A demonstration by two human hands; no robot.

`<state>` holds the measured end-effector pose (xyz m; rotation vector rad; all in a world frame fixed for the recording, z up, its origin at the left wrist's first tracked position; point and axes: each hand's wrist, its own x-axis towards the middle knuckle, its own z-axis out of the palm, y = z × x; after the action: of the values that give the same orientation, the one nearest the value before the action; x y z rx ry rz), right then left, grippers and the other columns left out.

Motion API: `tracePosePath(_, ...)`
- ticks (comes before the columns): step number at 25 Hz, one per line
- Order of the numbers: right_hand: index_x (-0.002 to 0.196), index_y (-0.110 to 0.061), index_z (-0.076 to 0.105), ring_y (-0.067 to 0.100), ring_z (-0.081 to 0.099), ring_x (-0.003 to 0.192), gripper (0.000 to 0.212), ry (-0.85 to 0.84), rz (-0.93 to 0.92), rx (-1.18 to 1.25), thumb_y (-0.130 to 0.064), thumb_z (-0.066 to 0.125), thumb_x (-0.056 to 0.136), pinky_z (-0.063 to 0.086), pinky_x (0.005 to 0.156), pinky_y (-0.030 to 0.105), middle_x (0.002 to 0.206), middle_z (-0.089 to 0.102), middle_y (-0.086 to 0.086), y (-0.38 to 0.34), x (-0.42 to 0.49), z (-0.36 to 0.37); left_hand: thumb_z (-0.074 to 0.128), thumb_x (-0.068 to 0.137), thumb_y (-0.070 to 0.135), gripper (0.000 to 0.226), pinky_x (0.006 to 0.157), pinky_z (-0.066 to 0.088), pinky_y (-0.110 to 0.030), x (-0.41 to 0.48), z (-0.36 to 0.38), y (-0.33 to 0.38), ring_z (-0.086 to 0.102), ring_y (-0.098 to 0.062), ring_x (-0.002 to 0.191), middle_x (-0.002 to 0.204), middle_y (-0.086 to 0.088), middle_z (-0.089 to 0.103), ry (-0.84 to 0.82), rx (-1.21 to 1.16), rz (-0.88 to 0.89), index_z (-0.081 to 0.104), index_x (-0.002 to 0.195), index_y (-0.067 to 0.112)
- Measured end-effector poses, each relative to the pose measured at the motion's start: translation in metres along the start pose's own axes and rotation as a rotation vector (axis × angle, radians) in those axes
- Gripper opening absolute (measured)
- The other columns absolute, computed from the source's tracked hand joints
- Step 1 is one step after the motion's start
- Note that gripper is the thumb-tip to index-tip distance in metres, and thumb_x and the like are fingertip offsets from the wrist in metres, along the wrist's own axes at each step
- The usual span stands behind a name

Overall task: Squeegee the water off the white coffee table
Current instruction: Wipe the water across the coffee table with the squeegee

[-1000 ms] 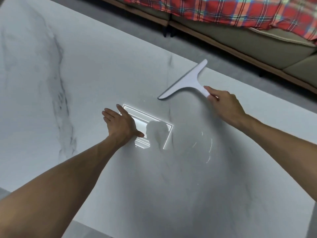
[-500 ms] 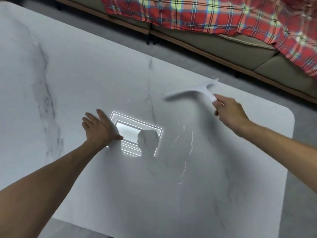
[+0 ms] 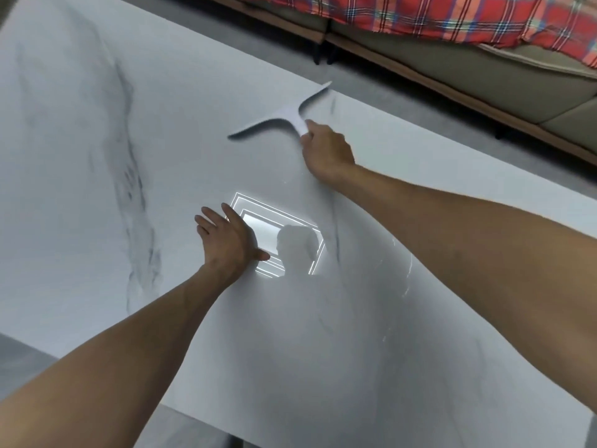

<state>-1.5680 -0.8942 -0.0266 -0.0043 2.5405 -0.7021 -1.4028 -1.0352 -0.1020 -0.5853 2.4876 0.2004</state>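
The white marble-look coffee table (image 3: 80, 163) fills most of the view. A white T-shaped squeegee (image 3: 284, 119) lies with its blade on the tabletop near the far edge, blurred by motion. My right hand (image 3: 326, 150) is shut on its handle. My left hand (image 3: 229, 240) rests flat on the tabletop, fingers apart, beside a bright reflection of a ceiling light (image 3: 277, 234). Thin glinting streaks of water (image 3: 407, 273) show to the right, under my right forearm.
A sofa with beige cushions (image 3: 484, 72) and a red plaid blanket (image 3: 420, 17) runs along the far side, with a strip of grey floor between it and the table. The table's near edge (image 3: 200, 412) is close to me.
The squeegee and my right hand have swept left and toward the table's middle. My left hand stays flat on the tabletop. The camera view has shifted.
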Motion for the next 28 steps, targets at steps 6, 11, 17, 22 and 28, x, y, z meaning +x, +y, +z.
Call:
tracePosePath(6, 0.145, -0.032, 0.042, 0.038, 0.053, 0.115, 0.045, -0.108, -0.199, -0.170, -0.024, 0.033, 0.102, 0.042, 0.089, 0.039, 0.130, 0.062, 0.009, 0.063, -0.055, 0.001, 0.077, 0.057, 0.065, 0.137, 0.116, 0.018, -0.054, -0.003, -0.003, -0.001, 0.011, -0.060, 0.138, 0.147, -0.046, 0.007, -0.016, 0.003, 0.015, 0.004, 0.148, -0.007)
tracePosePath(11, 0.146, -0.039, 0.039, 0.037, 0.056, 0.110, 0.045, -0.086, -0.136, -0.238, -0.028, 0.032, 0.104, 0.044, 0.086, 0.039, 0.127, 0.065, 0.004, 0.155, -0.110, -0.032, 0.079, 0.058, 0.062, 0.139, 0.116, 0.016, -0.056, -0.007, -0.005, 0.001, 0.005, -0.059, 0.139, 0.148, -0.045, 0.003, -0.035, 0.011, 0.008, -0.001, 0.148, -0.007)
tracePosePath(17, 0.135, -0.048, 0.045, 0.031, 0.061, 0.083, 0.039, -0.063, 0.104, -0.266, -0.032, 0.029, 0.103, 0.052, 0.073, 0.041, 0.097, 0.070, 0.001, 0.262, -0.202, -0.089, 0.075, 0.077, 0.028, 0.098, 0.112, 0.025, -0.055, -0.030, -0.003, 0.053, 0.022, -0.054, 0.135, 0.149, -0.036, 0.014, 0.016, -0.099, 0.075, 0.013, 0.148, 0.000)
tracePosePath(22, 0.132, -0.039, 0.053, 0.034, 0.062, 0.095, 0.036, 0.119, 0.157, -0.098, -0.035, 0.036, 0.101, 0.049, 0.081, 0.040, 0.102, 0.067, 0.001, 0.276, -0.188, -0.124, 0.071, 0.078, 0.031, 0.100, 0.110, 0.028, -0.056, -0.059, 0.024, 0.137, 0.025, -0.060, 0.130, 0.146, -0.037, 0.015, -0.029, 0.012, 0.393, 0.007, 0.149, 0.002)
tracePosePath(28, 0.092, -0.027, 0.054, 0.026, 0.046, 0.080, 0.030, 0.279, 0.356, 0.188, -0.031, 0.026, 0.086, 0.043, 0.069, 0.037, 0.093, 0.053, 0.006, 0.262, -0.068, -0.124, 0.043, 0.091, 0.016, 0.071, 0.109, 0.019, -0.064, -0.057, 0.048, 0.157, 0.008, -0.071, 0.129, 0.147, -0.046, 0.005, -0.045, 0.026, 0.327, 0.007, 0.149, -0.005)
